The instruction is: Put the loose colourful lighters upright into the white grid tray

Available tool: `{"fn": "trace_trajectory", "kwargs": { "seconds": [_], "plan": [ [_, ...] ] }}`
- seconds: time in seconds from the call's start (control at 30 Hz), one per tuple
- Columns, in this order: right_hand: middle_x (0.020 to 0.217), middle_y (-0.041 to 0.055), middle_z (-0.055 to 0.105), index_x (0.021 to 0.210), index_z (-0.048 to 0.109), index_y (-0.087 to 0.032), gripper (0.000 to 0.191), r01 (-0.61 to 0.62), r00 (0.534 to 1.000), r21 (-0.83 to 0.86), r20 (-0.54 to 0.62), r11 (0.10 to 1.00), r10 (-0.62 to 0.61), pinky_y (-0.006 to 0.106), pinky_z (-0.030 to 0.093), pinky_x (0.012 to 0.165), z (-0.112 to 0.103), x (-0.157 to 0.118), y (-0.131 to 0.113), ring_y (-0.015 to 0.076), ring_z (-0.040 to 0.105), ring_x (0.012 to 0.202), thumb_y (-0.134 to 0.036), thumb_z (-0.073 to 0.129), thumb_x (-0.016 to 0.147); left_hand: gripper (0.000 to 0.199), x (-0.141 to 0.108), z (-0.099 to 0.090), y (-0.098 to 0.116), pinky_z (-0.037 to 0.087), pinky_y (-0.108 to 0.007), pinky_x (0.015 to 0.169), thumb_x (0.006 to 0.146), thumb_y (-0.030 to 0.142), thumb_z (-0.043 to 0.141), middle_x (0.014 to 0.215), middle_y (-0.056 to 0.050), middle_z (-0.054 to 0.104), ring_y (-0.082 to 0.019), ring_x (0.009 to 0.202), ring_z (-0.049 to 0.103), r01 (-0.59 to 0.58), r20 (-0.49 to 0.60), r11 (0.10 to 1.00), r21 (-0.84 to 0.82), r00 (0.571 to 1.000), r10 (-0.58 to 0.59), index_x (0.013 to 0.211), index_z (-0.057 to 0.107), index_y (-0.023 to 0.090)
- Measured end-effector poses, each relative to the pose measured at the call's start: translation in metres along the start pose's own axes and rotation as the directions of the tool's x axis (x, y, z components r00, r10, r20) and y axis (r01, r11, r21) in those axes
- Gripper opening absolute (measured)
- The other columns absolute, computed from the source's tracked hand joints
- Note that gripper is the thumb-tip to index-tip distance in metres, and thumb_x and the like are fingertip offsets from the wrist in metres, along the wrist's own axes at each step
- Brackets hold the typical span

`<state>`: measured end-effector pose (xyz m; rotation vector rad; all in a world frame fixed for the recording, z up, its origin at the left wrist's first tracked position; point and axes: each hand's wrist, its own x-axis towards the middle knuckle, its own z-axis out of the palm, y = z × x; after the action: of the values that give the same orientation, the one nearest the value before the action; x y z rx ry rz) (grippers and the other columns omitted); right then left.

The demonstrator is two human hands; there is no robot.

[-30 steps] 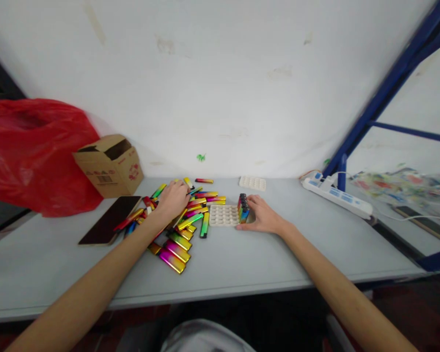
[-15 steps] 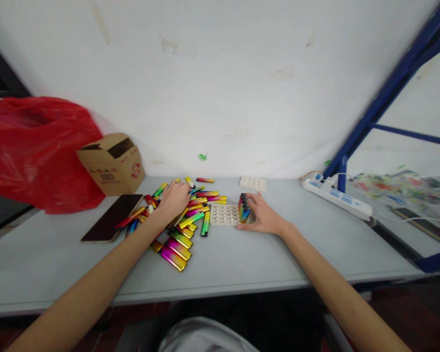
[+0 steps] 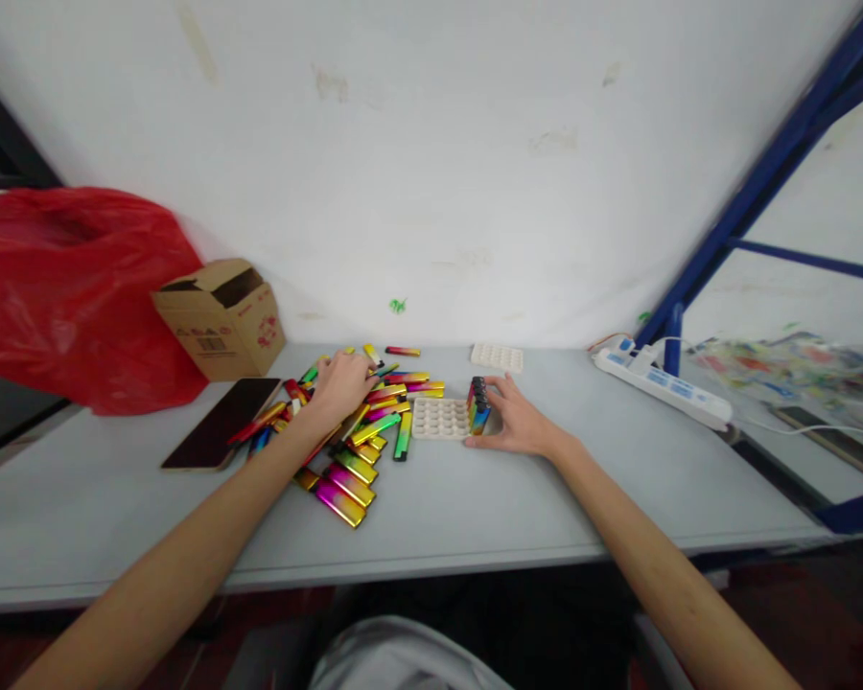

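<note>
A heap of shiny multicoloured lighters (image 3: 345, 494) lies on the left half of the table. My left hand (image 3: 341, 385) reaches into its far side, fingers curled down and pinching a greenish lighter (image 3: 386, 370) at the fingertips; part of the grip is hidden. To the right of the heap sits a pale tray (image 3: 438, 420) with rows of small pockets. At its right end stands a row of upright lighters (image 3: 478, 406), black tops up. My right hand (image 3: 514, 422) curves around that row, thumb at the near end and fingers at the far end.
A second pale tray (image 3: 497, 357) lies by the wall. Left of the heap are a dark phone (image 3: 220, 426), an open cardboard box (image 3: 222, 326) and a red plastic bag (image 3: 79, 297). A white power strip (image 3: 662, 386) with cables lies at right, beside a blue metal frame (image 3: 734, 192).
The greenish lighter at my left fingertips has turned slightly. Otherwise both hands, the tray and the upright row stay in place.
</note>
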<state>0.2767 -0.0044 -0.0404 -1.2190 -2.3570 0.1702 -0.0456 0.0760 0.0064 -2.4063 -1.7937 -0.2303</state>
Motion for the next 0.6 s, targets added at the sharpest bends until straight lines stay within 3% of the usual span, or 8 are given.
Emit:
{"fn": "trace_trajectory", "kwargs": {
  "seconds": [0.33,0.6],
  "plan": [
    [0.141,0.0204,0.05,0.129,0.06,-0.016,0.082,-0.003,1.0,0.014,-0.018,1.0,0.003,0.069,0.012,0.125,-0.001,0.0,-0.002,0.0395,0.047,0.138,-0.069,0.081,0.07,0.035,-0.004,0.009,0.002,0.041,-0.054,0.097,0.098,0.021,0.039,0.118,-0.021,0.07,-0.039,0.118,0.057,-0.046,-0.028,0.994,0.097,0.998,0.049,0.102,0.073,0.015],
    [0.141,0.0201,0.05,0.126,0.061,-0.016,0.08,-0.01,1.0,0.016,-0.007,1.0,0.01,0.07,0.012,0.125,0.0,0.0,0.0,0.0394,0.047,0.138,-0.07,0.081,0.07,0.036,-0.006,0.008,0.002,0.038,-0.055,0.1,0.1,0.019,0.035,0.114,-0.02,0.072,-0.037,0.116,0.059,-0.038,-0.088,0.996,0.077,0.995,0.045,0.106,0.071,0.015]
  ]
}}
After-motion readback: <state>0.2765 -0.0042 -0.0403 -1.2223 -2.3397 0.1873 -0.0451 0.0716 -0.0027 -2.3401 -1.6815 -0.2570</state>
